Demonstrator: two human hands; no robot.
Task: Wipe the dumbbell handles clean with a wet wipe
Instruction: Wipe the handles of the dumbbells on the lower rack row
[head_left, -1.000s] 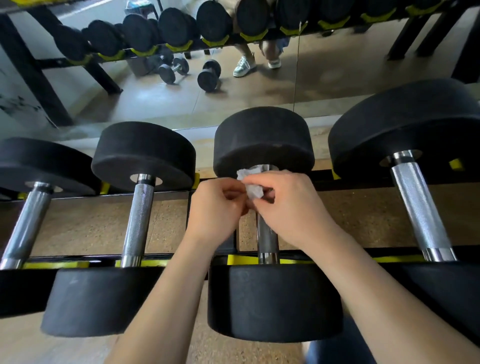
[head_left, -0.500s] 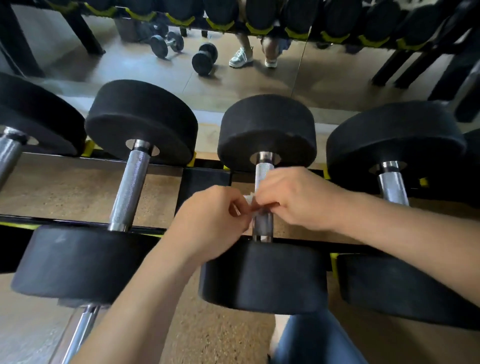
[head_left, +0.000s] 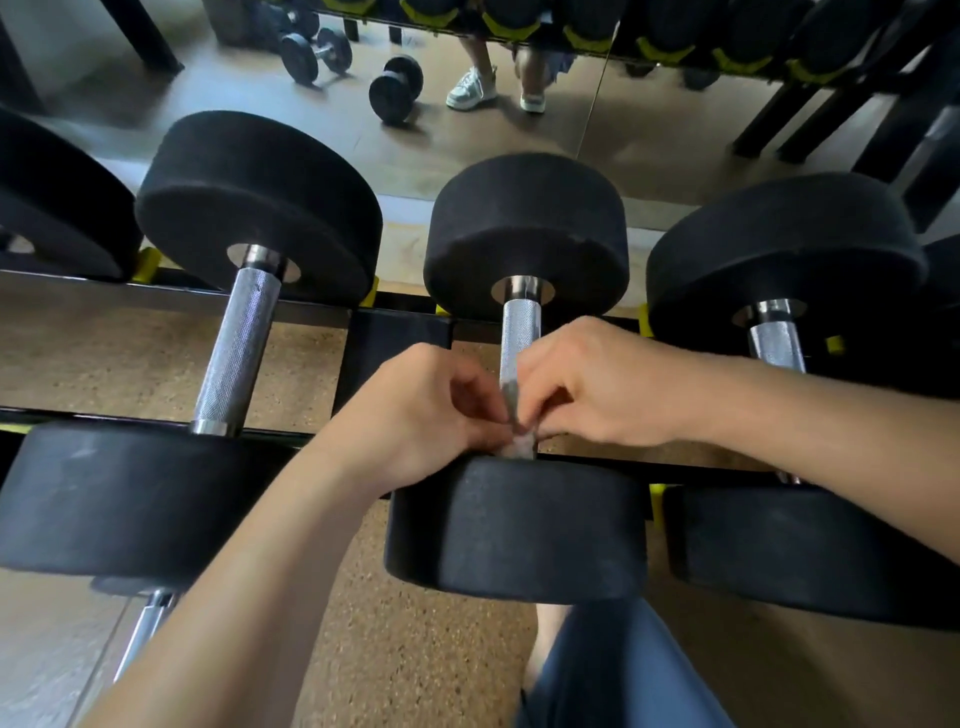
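Observation:
A black dumbbell with a knurled steel handle lies on the rack in front of me. A small white wet wipe is wrapped round the near end of that handle, just above the near black head. My left hand pinches the wipe from the left. My right hand pinches it from the right, fingers curled over the bar. Most of the wipe is hidden by my fingers.
Neighbouring dumbbells lie left and right on the black rack rails. A mirror behind reflects loose dumbbells on the floor and a person's white shoes. My knee is below the rack.
Both hands have slid the wipe along the handle from the far end to the near end, close to the near head. The view has tilted down and closer.

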